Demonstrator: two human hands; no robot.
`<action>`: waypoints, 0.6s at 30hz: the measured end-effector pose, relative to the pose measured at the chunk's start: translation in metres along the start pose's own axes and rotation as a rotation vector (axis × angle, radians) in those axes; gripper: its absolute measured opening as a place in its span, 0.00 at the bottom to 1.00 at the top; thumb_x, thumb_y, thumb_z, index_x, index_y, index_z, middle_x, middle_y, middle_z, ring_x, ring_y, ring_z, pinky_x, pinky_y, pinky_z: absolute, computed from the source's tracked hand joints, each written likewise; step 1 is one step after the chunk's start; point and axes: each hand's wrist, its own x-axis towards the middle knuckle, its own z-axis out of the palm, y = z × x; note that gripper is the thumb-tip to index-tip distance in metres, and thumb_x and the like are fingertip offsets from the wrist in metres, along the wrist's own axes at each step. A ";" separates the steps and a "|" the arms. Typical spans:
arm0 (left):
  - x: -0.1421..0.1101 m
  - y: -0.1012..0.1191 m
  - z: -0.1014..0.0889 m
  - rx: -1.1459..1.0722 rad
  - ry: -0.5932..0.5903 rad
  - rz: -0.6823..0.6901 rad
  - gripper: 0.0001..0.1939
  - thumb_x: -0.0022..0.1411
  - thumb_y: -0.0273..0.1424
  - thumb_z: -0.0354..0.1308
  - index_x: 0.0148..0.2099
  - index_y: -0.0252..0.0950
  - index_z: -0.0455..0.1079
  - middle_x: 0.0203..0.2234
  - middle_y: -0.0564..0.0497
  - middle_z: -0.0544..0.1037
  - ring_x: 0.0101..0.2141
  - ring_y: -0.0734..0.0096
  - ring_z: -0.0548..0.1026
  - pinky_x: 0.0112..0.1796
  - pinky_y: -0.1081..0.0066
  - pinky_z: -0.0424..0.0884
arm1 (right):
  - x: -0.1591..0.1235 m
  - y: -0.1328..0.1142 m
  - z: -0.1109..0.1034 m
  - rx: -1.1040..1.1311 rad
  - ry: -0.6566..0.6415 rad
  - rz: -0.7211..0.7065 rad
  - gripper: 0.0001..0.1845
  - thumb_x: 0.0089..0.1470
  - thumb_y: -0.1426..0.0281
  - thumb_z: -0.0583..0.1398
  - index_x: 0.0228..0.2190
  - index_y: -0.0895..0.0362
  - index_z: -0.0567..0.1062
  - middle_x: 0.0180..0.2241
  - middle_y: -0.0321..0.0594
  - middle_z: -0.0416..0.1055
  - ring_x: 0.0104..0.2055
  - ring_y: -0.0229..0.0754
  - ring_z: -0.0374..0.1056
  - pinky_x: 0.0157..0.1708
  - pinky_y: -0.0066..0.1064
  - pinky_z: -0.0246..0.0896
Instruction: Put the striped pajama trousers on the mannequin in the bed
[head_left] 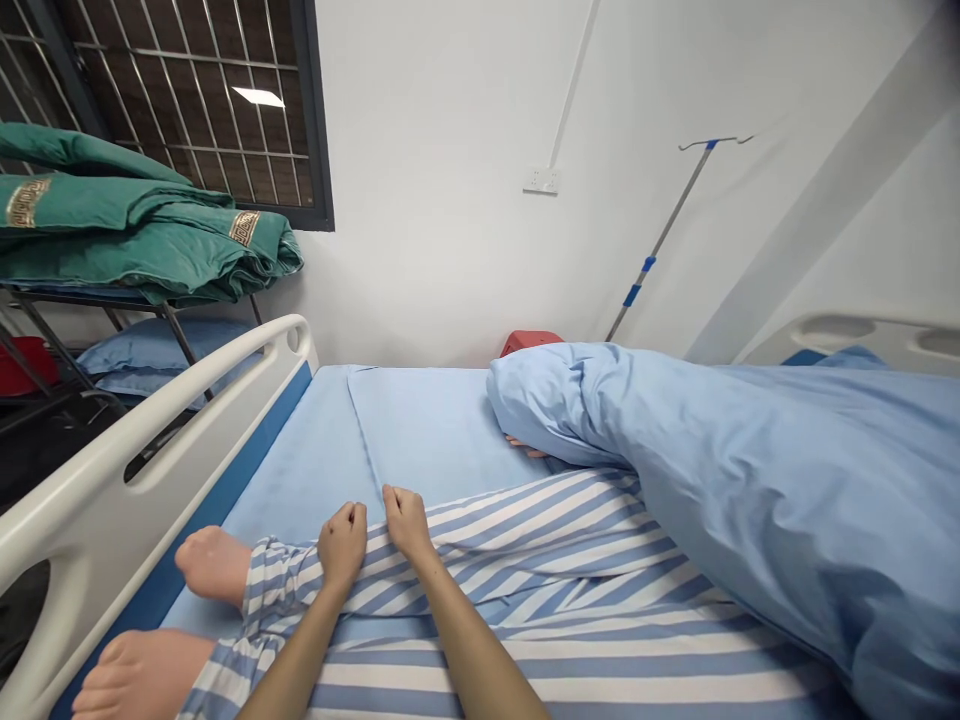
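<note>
Two legs in blue-and-white striped trousers [570,655] lie along the bed, with bare feet [214,565] that look like a mannequin's. My left hand [343,545] is closed in a fist over the far leg's lower part. Beside it, a short gap to the right, my right hand [406,520] is also closed, at that leg's far edge by the bed sheet [427,410]. My fingertips are curled out of sight, so what they hold, if anything, is hidden. A crease in the sheet runs down toward my right hand. A light blue quilt [712,440] covers the upper legs.
A cream footboard [150,430] stands at the left. Behind it, a metal rack holds folded green bedding [150,240] above blue pillows [165,345]. An IV pole [667,230] and a red container [531,341] are near the wall. Fingers [525,446] show under the quilt's edge.
</note>
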 end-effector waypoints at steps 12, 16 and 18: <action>0.004 0.062 0.022 -0.272 -0.031 0.012 0.17 0.58 0.37 0.40 0.20 0.38 0.60 0.17 0.52 0.69 0.23 0.73 0.64 0.26 0.74 0.55 | 0.008 0.009 -0.004 0.418 0.076 0.138 0.21 0.54 0.60 0.48 0.14 0.57 0.57 0.15 0.31 0.52 0.20 0.33 0.48 0.19 0.25 0.45; -0.003 0.053 0.033 -0.178 -0.034 -0.001 0.18 0.59 0.37 0.40 0.23 0.38 0.63 0.22 0.50 0.73 0.25 0.72 0.65 0.27 0.73 0.54 | 0.007 0.007 -0.004 0.414 0.066 0.163 0.20 0.53 0.62 0.48 0.14 0.56 0.55 0.15 0.30 0.50 0.20 0.32 0.47 0.20 0.25 0.45; -0.004 0.051 0.033 -0.172 -0.047 0.008 0.18 0.59 0.37 0.39 0.23 0.38 0.63 0.23 0.49 0.73 0.25 0.72 0.65 0.28 0.73 0.54 | 0.009 0.004 -0.009 0.350 0.036 0.173 0.21 0.54 0.62 0.47 0.14 0.56 0.56 0.14 0.30 0.51 0.20 0.32 0.48 0.20 0.25 0.45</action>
